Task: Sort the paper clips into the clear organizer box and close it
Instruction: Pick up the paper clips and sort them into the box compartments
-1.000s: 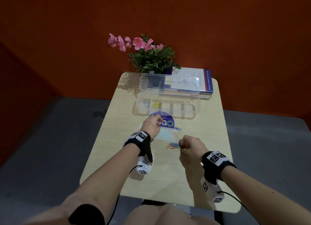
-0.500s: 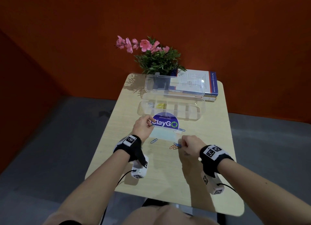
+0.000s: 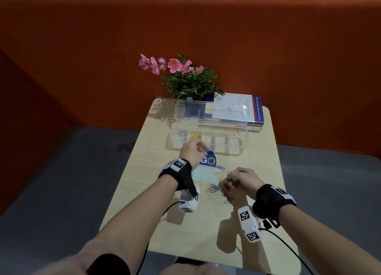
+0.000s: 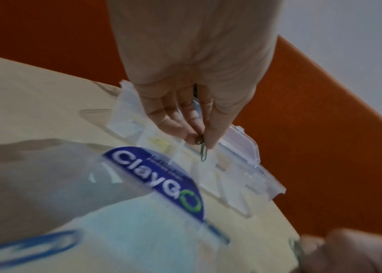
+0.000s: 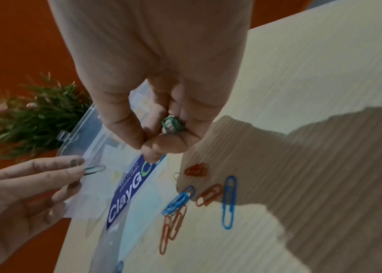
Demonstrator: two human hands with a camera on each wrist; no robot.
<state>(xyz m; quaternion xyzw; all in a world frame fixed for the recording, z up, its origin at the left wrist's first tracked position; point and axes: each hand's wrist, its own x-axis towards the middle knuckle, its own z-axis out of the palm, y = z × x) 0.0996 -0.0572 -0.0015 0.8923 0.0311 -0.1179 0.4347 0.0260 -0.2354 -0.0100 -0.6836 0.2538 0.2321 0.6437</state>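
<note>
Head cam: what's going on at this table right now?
A person is sorting coloured paper clips into a clear plastic organizer box, lid open. The left hand pinches one green paper clip by the box's near edge. The right hand holds a small bunch of green clips above the table. Blue and orange clips lie loose on the light wooden table; two compartments already hold clips.

a small pale wooden bench [image 3: 206, 229] with rounded corners stands against an orange padded wall [image 3: 268, 48], over grey, perhaps carpeted, floor [image 3: 51, 182]. light from above casts soft shadows on the bench.
</note>
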